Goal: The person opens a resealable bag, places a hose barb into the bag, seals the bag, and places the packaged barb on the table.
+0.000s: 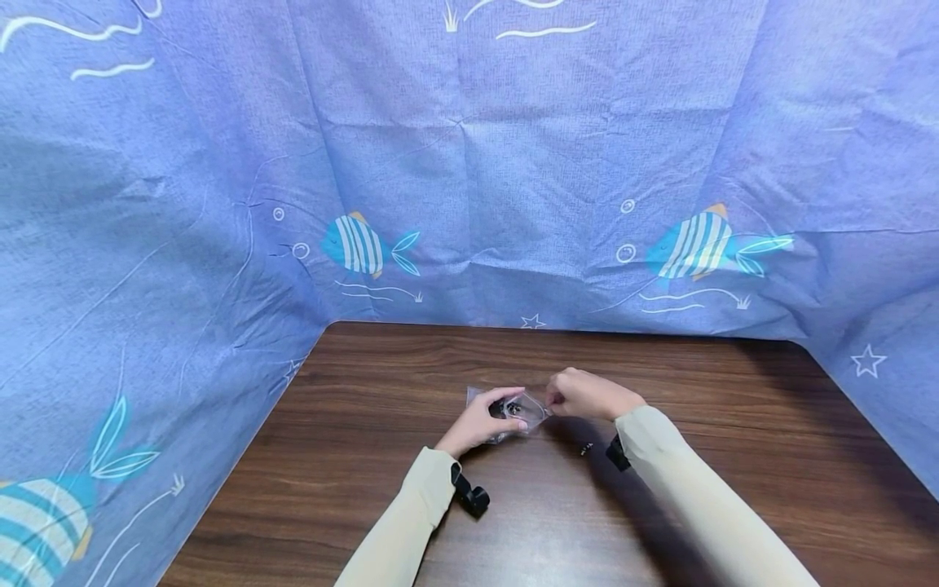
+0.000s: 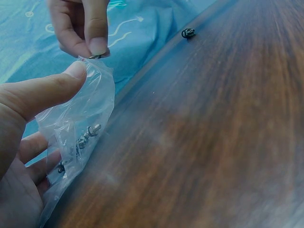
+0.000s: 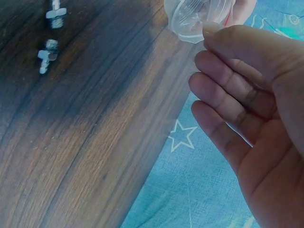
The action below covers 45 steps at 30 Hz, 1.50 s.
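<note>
Tabletop [image 1: 345,456] of brown wood (edged by blue fish-print cloth [image 1: 535,179]) is spread widely; clear plastic bag [image 2: 78,107] is gripped by left hand [image 1: 478,421], small metal piece [image 2: 96,57] pinched by right hand [image 1: 588,395].

No text, label, brand or number can be read in these views; on the clear bag [image 2: 97,97], any small print is perhaps too blurred to tell.

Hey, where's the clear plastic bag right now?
In the head view, the clear plastic bag is below and slightly right of centre, held in the left hand, with the right hand at its open end.
</note>
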Each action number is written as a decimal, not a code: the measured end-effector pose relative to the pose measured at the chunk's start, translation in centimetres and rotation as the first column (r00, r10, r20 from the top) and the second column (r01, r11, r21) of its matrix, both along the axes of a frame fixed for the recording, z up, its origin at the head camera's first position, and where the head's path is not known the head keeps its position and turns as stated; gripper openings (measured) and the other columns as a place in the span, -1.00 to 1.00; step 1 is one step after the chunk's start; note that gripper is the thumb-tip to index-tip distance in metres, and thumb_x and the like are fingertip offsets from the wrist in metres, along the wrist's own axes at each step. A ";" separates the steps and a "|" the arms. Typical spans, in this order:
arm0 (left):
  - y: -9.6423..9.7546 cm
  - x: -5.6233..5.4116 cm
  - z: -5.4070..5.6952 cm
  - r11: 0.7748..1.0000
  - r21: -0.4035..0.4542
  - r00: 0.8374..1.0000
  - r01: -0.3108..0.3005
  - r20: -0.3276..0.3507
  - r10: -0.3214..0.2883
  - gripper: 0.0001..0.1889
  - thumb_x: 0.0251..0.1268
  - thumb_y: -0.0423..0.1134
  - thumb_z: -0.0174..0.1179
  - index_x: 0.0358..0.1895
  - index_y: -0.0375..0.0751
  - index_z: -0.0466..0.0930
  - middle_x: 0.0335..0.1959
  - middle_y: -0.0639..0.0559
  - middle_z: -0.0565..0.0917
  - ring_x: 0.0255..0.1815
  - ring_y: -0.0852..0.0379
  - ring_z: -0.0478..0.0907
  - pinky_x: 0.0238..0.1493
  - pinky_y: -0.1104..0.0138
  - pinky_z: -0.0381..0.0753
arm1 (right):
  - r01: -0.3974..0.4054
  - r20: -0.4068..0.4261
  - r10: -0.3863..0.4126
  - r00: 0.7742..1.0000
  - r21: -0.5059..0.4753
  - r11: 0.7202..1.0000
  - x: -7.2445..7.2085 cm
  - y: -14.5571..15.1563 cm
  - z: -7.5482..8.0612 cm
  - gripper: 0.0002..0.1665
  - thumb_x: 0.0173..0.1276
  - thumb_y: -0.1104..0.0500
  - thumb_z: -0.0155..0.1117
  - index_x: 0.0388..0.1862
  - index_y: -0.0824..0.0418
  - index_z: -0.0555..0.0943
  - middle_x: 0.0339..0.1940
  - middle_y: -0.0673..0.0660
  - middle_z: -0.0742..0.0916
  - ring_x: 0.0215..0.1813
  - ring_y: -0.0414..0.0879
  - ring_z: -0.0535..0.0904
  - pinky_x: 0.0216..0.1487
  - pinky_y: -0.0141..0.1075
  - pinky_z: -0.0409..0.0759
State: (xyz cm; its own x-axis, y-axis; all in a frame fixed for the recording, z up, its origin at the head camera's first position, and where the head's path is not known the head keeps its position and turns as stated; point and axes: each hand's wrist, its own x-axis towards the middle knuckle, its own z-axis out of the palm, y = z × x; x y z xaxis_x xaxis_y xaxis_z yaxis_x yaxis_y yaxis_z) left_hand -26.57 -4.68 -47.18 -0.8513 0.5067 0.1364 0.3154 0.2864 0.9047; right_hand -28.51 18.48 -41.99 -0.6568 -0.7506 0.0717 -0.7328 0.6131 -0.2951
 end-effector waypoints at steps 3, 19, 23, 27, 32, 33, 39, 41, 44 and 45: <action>0.1 -0.4 -0.8 1.000 -0.004 1.000 -0.006 0.001 0.006 -0.39 0.12 -0.27 0.39 0.29 -0.26 0.45 0.24 -0.15 0.54 0.26 -0.10 0.45 0.33 0.07 0.32 | -0.002 -0.010 0.002 1.000 -0.001 1.000 -0.1 -0.3 0.1 -0.91 0.17 0.31 0.33 -0.45 0.15 0.71 -0.49 -0.09 0.70 -0.45 -0.36 0.54 -0.35 -0.50 0.56; 0.0 -2.0 -3.1 0.999 -0.023 0.999 -0.022 0.022 0.023 -0.39 0.08 -0.07 0.42 0.27 0.09 0.50 0.28 0.09 0.53 0.27 0.10 0.42 0.33 0.15 0.32 | -0.028 -0.052 0.027 0.998 -0.016 0.999 -0.2 -2.0 0.5 -0.95 0.20 0.30 0.36 -0.45 0.19 0.70 -0.49 -0.06 0.67 -0.48 -0.38 0.44 -0.39 -0.50 0.52; 0.0 -1.9 -3.0 0.999 -0.017 0.999 -0.032 0.030 0.032 -0.40 0.08 -0.11 0.43 0.26 0.11 0.50 0.27 0.08 0.53 0.25 0.10 0.44 0.31 0.16 0.33 | -0.024 -0.044 0.024 0.999 -0.017 1.000 -0.2 -2.3 0.6 -0.95 0.21 0.30 0.35 -0.44 0.20 0.70 -0.48 -0.06 0.67 -0.49 -0.38 0.44 -0.40 -0.51 0.51; 0.1 -1.0 -1.6 1.000 -0.005 0.999 -0.030 0.030 0.030 -0.41 0.11 -0.21 0.40 0.28 -0.05 0.49 0.26 -0.04 0.53 0.24 -0.02 0.46 0.29 0.13 0.34 | -0.017 -0.029 0.016 0.999 -0.017 1.000 -0.3 -2.4 0.5 -0.95 0.21 0.30 0.35 -0.44 0.19 0.70 -0.47 -0.07 0.67 -0.49 -0.38 0.43 -0.40 -0.51 0.50; 0.0 0.2 0.5 1.000 0.007 1.000 -0.019 0.022 0.019 -0.43 0.12 -0.29 0.38 0.26 -0.22 0.48 0.25 -0.14 0.54 0.24 -0.11 0.46 0.28 0.13 0.35 | -0.020 -0.035 0.019 0.999 -0.024 1.000 -0.4 -2.5 0.6 -0.96 0.21 0.29 0.35 -0.42 0.21 0.70 -0.46 -0.06 0.67 -0.47 -0.37 0.46 -0.38 -0.49 0.52; 0.0 0.2 0.5 1.000 0.009 1.000 -0.018 0.023 0.018 -0.43 0.13 -0.29 0.38 0.26 -0.21 0.49 0.25 -0.14 0.54 0.24 -0.10 0.46 0.29 0.13 0.35 | -0.022 -0.041 0.021 0.999 -0.023 0.999 -0.4 -2.6 0.6 -0.96 0.22 0.28 0.35 -0.42 0.23 0.70 -0.46 -0.06 0.68 -0.47 -0.36 0.47 -0.36 -0.48 0.53; 0.1 -0.6 -0.9 1.000 0.007 1.000 -0.021 0.017 0.020 -0.44 0.13 -0.29 0.38 0.26 -0.15 0.50 0.24 -0.12 0.55 0.24 -0.07 0.46 0.29 0.09 0.35 | -0.030 -0.070 0.028 0.997 -0.024 0.999 -0.3 -2.6 0.7 -0.93 0.23 0.25 0.36 -0.35 0.24 0.73 -0.40 -0.02 0.72 -0.37 -0.27 0.60 -0.24 -0.43 0.60; 0.2 -1.1 -1.9 1.000 0.008 1.000 -0.025 0.011 0.025 -0.43 0.13 -0.28 0.38 0.26 -0.12 0.50 0.24 -0.10 0.55 0.24 -0.07 0.46 0.29 0.08 0.35 | -0.031 -0.074 0.029 0.997 -0.025 0.999 -0.3 -2.6 0.6 -0.93 0.22 0.25 0.36 -0.34 0.23 0.74 -0.40 -0.02 0.73 -0.36 -0.26 0.61 -0.23 -0.43 0.61; 0.3 -1.7 -3.0 0.999 0.007 0.999 -0.032 0.004 0.032 -0.43 0.12 -0.25 0.39 0.26 -0.06 0.50 0.24 -0.05 0.55 0.23 -0.03 0.47 0.28 0.11 0.36 | -0.036 -0.072 0.034 0.997 -0.024 0.999 -0.3 -2.5 0.6 -0.94 0.22 0.26 0.36 -0.34 0.23 0.74 -0.40 -0.02 0.73 -0.36 -0.27 0.60 -0.24 -0.44 0.60; 0.2 -1.7 -3.2 0.999 0.006 0.999 -0.032 0.003 0.032 -0.43 0.12 -0.23 0.40 0.26 -0.03 0.50 0.24 -0.02 0.56 0.22 -0.01 0.47 0.27 0.13 0.37 | -0.038 -0.069 0.036 0.997 -0.024 0.999 -0.3 -2.5 0.6 -0.94 0.22 0.27 0.36 -0.34 0.23 0.74 -0.39 -0.02 0.73 -0.36 -0.28 0.60 -0.25 -0.45 0.60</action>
State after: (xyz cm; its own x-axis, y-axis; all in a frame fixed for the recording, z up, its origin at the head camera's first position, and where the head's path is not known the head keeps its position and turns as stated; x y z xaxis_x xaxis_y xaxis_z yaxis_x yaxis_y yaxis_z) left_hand -28.31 -4.45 -50.35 -0.8675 0.4783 0.1371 0.3036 0.2906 0.9074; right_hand -28.76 15.96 -41.42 -0.6218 -0.7714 0.1349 -0.7736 0.5783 -0.2588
